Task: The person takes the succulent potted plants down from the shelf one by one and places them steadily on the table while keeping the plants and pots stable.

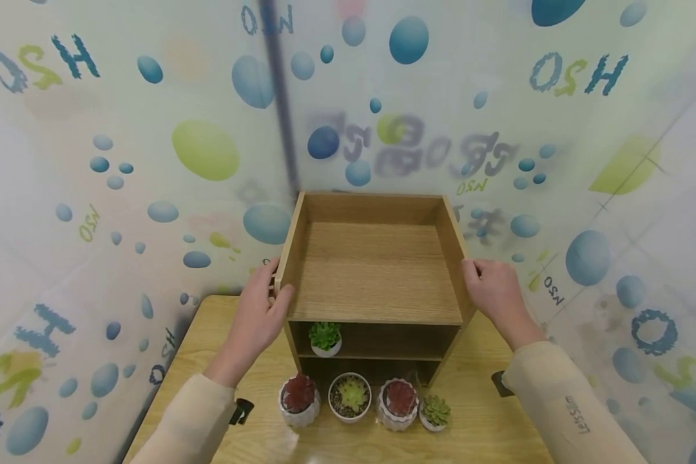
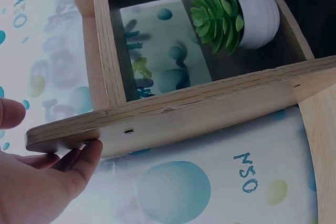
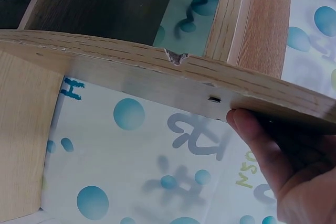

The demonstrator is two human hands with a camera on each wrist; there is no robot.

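A small wooden shelf point(image 1: 383, 270) with an open top tray and two compartments stands on the table. My left hand point(image 1: 261, 309) holds its left side panel near the upper front, fingers along the outer face and thumb toward the front edge. In the left wrist view, the fingertips point(image 2: 93, 153) touch the panel's outer side. My right hand point(image 1: 495, 290) grips the right side panel, fingers curled against the outer face; in the right wrist view its fingers point(image 3: 252, 135) press there. A green succulent point(image 1: 326, 338) in a white pot sits in the upper compartment at the left.
Before the shelf stand a dark red succulent point(image 1: 299, 399), a yellow-green one point(image 1: 350, 396), another red one point(image 1: 398, 403) and a small green one point(image 1: 437, 412), all in white pots on the wooden table point(image 1: 475, 432). A patterned wall covering point(image 1: 209, 103) rises close behind and beside.
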